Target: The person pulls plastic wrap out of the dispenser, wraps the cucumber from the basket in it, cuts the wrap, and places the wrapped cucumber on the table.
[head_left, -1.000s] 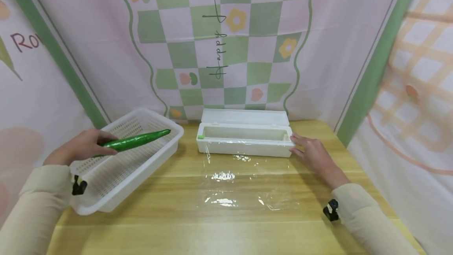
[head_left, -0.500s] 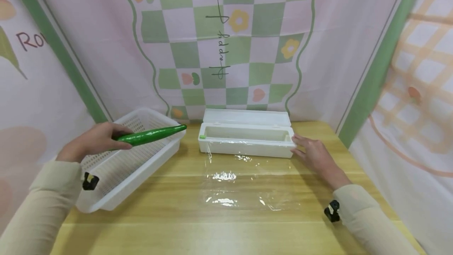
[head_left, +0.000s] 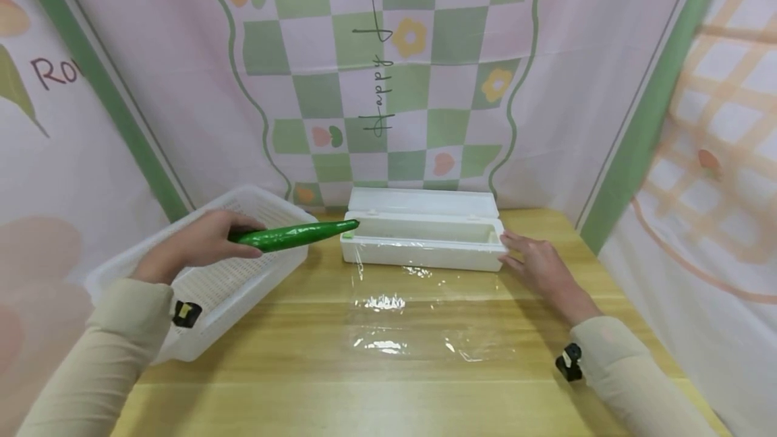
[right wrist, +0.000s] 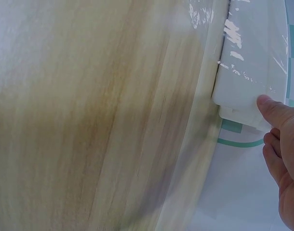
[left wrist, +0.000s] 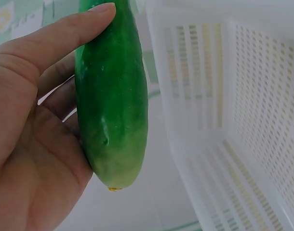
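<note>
My left hand [head_left: 209,241] grips a long green cucumber [head_left: 294,236] near its blunt end. In the left wrist view the thumb lies across the cucumber [left wrist: 113,101] and the fingers go behind it. The narrow tip points right and overlaps the left end of a white cling film box [head_left: 425,255] in the head view. Its lid [head_left: 421,201] stands up at the back. A sheet of clear cling film [head_left: 419,315] hangs over the box front and spreads on the table. My right hand [head_left: 537,268] holds the box's right end, thumb on the front face [right wrist: 248,72].
A white perforated basket [head_left: 243,312] stands at the left, beneath my left forearm. A small green slider [head_left: 349,236] sits at the box's left end. The wooden table [head_left: 388,403] reaches back to a printed cloth [head_left: 400,86], with cloth walls at both sides.
My left hand has carried the cucumber rightward from above the basket, bringing its tip to the cling film box. The right hand stays at the box's right end.
</note>
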Demonstrator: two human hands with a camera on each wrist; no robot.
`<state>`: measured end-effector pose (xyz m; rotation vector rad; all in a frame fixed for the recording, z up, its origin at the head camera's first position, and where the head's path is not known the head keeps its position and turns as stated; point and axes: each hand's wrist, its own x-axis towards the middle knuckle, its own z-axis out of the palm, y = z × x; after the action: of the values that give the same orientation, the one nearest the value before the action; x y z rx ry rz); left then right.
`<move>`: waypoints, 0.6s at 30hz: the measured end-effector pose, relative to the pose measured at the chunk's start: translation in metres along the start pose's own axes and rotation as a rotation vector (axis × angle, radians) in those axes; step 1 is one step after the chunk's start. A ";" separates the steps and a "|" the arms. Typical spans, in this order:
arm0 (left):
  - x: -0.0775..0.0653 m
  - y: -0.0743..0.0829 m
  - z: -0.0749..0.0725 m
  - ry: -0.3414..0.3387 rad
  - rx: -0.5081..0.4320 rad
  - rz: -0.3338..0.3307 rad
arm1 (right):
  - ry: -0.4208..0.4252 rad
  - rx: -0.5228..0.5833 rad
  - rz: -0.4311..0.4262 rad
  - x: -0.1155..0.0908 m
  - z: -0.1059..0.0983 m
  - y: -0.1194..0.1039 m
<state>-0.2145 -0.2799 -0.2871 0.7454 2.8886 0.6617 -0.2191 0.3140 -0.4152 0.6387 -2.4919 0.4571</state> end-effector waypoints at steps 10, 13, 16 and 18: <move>0.016 0.030 0.015 -0.031 -0.020 0.092 | -0.009 -0.003 0.016 0.000 -0.001 0.001; 0.022 0.039 0.019 -0.036 -0.026 0.112 | -0.011 0.002 0.020 0.000 -0.001 0.002; 0.026 0.048 0.025 -0.048 -0.034 0.131 | -0.012 0.006 0.016 0.000 0.000 0.001; 0.029 0.054 0.029 -0.061 -0.041 0.142 | -0.011 0.006 0.014 0.000 0.000 0.001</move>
<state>-0.2107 -0.2121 -0.2898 0.9550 2.7780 0.6974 -0.2194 0.3146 -0.4152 0.6284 -2.5073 0.4673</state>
